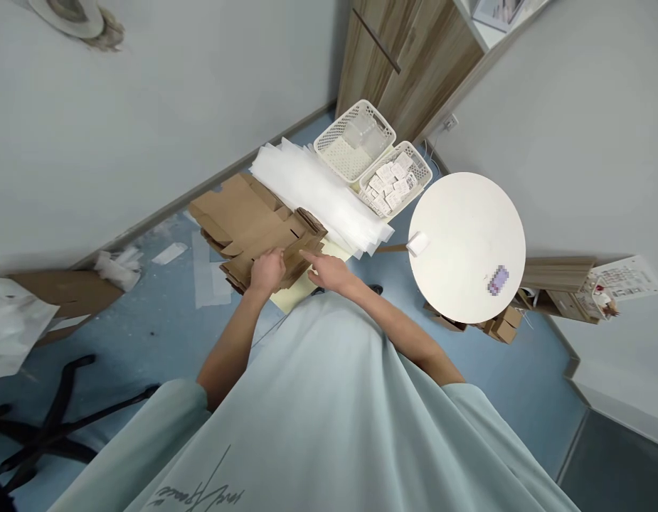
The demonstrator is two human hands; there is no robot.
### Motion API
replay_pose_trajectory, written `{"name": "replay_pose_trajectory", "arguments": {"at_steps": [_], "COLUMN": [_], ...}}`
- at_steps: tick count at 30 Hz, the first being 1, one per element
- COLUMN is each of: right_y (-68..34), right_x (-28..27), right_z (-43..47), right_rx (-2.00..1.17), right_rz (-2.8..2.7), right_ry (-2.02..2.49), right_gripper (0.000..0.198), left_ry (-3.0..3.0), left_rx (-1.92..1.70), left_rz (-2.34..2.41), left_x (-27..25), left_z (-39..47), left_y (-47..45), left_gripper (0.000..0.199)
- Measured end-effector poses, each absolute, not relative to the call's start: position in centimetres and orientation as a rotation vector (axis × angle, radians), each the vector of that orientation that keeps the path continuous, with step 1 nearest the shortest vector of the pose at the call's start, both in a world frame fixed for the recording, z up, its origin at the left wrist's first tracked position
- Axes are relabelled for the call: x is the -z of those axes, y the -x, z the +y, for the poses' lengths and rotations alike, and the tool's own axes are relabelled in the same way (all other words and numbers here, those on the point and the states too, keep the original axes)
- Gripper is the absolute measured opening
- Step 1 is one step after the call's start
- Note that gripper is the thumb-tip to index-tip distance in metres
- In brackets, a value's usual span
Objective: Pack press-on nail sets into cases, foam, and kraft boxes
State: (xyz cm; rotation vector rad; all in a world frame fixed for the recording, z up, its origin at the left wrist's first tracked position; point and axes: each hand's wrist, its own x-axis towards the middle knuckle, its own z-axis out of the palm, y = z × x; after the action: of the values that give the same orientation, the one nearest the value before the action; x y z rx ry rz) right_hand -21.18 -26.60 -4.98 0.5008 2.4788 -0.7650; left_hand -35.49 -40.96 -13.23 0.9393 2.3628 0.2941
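Observation:
A stack of flattened brown cardboard boxes lies just beyond my hands, with a partly folded cardboard piece at its near right side. My left hand is closed at the near edge of this folded piece, its fingertips hidden. At the piece's right end, my right hand has its index finger stretched out over the cardboard and its thumb apart. Whether the right fingertips press on the cardboard I cannot tell. White sheets lie behind the boxes.
Behind the sheets stand a white basket with clear plastic and a basket of small white packets. A round white table is on the right. An office chair base stands at lower left, and a wooden cabinet at the back.

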Motion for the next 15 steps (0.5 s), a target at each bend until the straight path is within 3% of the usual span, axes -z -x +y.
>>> {"name": "replay_pose_trajectory", "arguments": {"at_steps": [3,9,15], "right_y": [23.5,24.8,24.8], "right_x": [5.9,8.0,9.6], "right_z": [-27.1,-27.3,-27.3], "right_rx": [0.58,0.484,0.539], "right_rz": [2.408,2.251,2.237], "right_ry": [-0.417,-0.424,-0.454], "right_gripper": [0.068,0.039,0.042], "left_ry": [-0.95,-1.013,-0.957], "left_rx": [-0.246,-0.289,-0.415], "left_rz": [2.38,2.399,2.42], "left_x": [13.3,13.6,11.9], "left_z": [-40.7,-41.1,-42.0], "left_y": [35.4,34.6,34.2], "left_gripper": [0.049,0.044,0.039]}}
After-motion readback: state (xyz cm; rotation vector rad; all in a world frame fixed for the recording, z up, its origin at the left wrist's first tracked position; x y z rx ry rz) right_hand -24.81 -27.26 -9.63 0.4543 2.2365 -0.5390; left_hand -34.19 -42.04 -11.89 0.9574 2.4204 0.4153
